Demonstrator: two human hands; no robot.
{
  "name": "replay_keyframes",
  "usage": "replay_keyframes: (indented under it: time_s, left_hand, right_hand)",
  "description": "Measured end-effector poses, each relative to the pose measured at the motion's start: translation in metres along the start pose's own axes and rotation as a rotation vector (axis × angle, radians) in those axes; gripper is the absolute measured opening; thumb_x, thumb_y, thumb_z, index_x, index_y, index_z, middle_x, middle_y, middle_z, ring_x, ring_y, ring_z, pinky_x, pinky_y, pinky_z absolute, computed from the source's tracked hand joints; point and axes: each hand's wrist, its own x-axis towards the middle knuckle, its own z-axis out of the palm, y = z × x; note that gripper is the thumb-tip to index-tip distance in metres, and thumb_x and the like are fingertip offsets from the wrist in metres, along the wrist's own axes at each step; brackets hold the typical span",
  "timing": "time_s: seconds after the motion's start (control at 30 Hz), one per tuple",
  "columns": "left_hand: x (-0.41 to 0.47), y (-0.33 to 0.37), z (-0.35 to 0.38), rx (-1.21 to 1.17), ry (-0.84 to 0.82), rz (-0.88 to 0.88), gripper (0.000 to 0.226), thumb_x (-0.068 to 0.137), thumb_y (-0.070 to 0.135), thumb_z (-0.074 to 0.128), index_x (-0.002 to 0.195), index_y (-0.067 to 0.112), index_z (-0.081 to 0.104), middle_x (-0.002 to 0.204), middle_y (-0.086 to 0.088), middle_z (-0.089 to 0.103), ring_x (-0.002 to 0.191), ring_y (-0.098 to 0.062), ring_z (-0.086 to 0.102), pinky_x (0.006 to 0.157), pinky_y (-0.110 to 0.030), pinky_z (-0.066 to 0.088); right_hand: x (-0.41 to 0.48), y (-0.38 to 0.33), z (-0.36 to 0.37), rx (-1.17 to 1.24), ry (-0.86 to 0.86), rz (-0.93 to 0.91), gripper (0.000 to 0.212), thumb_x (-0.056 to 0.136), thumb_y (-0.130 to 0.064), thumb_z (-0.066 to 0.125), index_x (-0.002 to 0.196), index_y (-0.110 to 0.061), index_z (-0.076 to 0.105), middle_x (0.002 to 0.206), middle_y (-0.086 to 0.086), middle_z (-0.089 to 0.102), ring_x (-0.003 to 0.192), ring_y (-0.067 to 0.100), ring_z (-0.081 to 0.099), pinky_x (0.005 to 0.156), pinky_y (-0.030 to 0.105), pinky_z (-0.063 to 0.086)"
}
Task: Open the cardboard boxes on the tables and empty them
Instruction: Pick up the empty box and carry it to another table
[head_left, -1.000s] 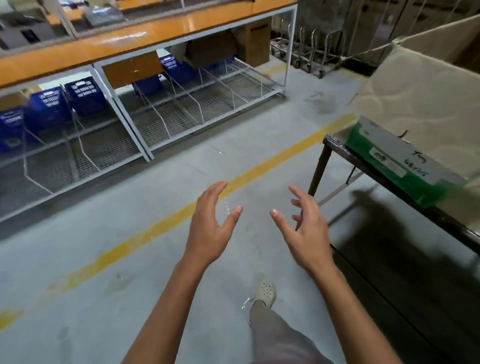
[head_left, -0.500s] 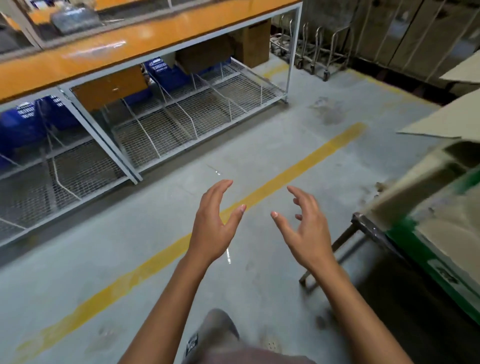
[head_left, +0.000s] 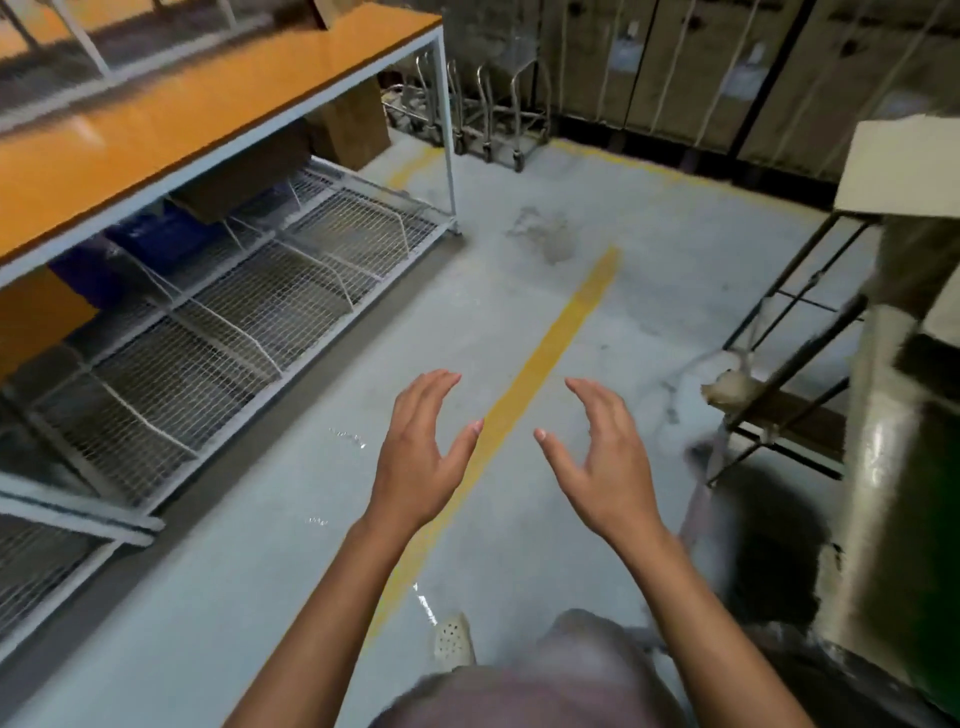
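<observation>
Two hands — left hand (head_left: 418, 457) and right hand (head_left: 605, 462) — spread, holding nothing, above one yellow floor line (head_left: 545, 358).

Cardboard box (head_left: 906, 395) blurred, cut by right edge.

Bare floor (head_left: 519, 322) lies open along the yellow line (head_left: 524, 384); left of it stands wire shelving (head_left: 234, 312), right a metal-framed bench (head_left: 800, 364) with boxes.

Grey concrete floor (head_left: 218, 597) carries a yellow painted line (head_left: 540, 364); an orange-topped wire-shelf rack (head_left: 322, 260) stands on it.
</observation>
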Motion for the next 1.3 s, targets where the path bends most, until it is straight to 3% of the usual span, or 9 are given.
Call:
replay_keyframes:
  time_s: [0.1, 0.5, 0.63, 0.8, 0.87, 1.07, 1.3]
  left_hand:
    - [0.062, -0.013, 0.007, 0.030, -0.070, 0.082, 0.052, 0.094, 0.039, 0.058, 0.139, 0.015, 0.053, 0.146, -0.002, 0.049, 0.141, -0.016, 0.037, 0.113, -0.008, 0.017]
    - [0.320, -0.024, 0.131, 0.008, -0.232, 0.229, 0.058, 0.093, 0.049, 0.052, 0.140, 0.014, 0.052, 0.146, -0.005, 0.049, 0.141, -0.020, 0.038, 0.116, -0.023, 0.025]
    - [0.413, 0.002, 0.187, 0.004, -0.274, 0.263, 0.057, 0.094, 0.048, 0.052, 0.139, 0.013, 0.052, 0.145, -0.005, 0.050, 0.140, -0.021, 0.039, 0.113, -0.011, 0.019]
    - [0.520, 0.055, 0.256, -0.028, -0.311, 0.338, 0.059, 0.094, 0.048, 0.052, 0.141, 0.013, 0.051, 0.146, -0.005, 0.049, 0.142, -0.023, 0.037, 0.116, -0.032, 0.030]
    - [0.555, 0.071, 0.281, -0.049, -0.321, 0.358, 0.057, 0.094, 0.042, 0.057, 0.142, 0.012, 0.051, 0.148, -0.006, 0.049, 0.143, -0.023, 0.036, 0.117, -0.035, 0.030]
    - [0.660, 0.092, 0.358, -0.101, -0.369, 0.411, 0.057, 0.093, 0.041, 0.058, 0.142, 0.012, 0.051, 0.149, -0.006, 0.048, 0.143, -0.021, 0.035, 0.117, -0.017, 0.018]
    - [0.824, 0.103, 0.467, -0.130, -0.458, 0.499, 0.056, 0.094, 0.043, 0.056, 0.141, 0.014, 0.050, 0.147, -0.006, 0.049, 0.141, -0.022, 0.038, 0.113, -0.010, 0.016]
  right_hand:
    - [0.045, 0.004, 0.007, -0.090, 0.046, 0.053, 0.070, 0.088, -0.060, 0.047, 0.144, -0.017, 0.049, 0.147, 0.005, 0.048, 0.138, 0.022, 0.042, 0.109, 0.028, 0.032]
    - [0.253, 0.112, -0.005, -0.106, 0.218, 0.222, 0.066, 0.089, -0.054, 0.053, 0.144, -0.017, 0.048, 0.147, 0.005, 0.047, 0.138, 0.024, 0.042, 0.111, 0.035, 0.035]
    - [0.336, 0.157, -0.037, -0.102, 0.258, 0.273, 0.065, 0.089, -0.053, 0.054, 0.143, -0.017, 0.049, 0.146, 0.005, 0.048, 0.137, 0.023, 0.043, 0.110, 0.034, 0.035]
    - [0.432, 0.209, -0.092, -0.130, 0.322, 0.321, 0.065, 0.089, -0.053, 0.054, 0.143, -0.017, 0.050, 0.146, 0.005, 0.049, 0.137, 0.022, 0.042, 0.110, 0.033, 0.035]
    - [0.463, 0.226, -0.108, -0.144, 0.338, 0.346, 0.064, 0.089, -0.051, 0.056, 0.143, -0.017, 0.050, 0.146, 0.005, 0.049, 0.137, 0.022, 0.043, 0.110, 0.030, 0.033]
    - [0.557, 0.277, -0.130, -0.149, 0.424, 0.415, 0.058, 0.092, -0.039, 0.066, 0.143, -0.015, 0.050, 0.146, 0.006, 0.049, 0.136, 0.023, 0.044, 0.110, 0.035, 0.035]
    - [0.697, 0.371, -0.143, -0.154, 0.508, 0.509, 0.060, 0.092, -0.038, 0.067, 0.145, -0.016, 0.047, 0.147, 0.007, 0.047, 0.137, 0.025, 0.044, 0.112, 0.039, 0.037]
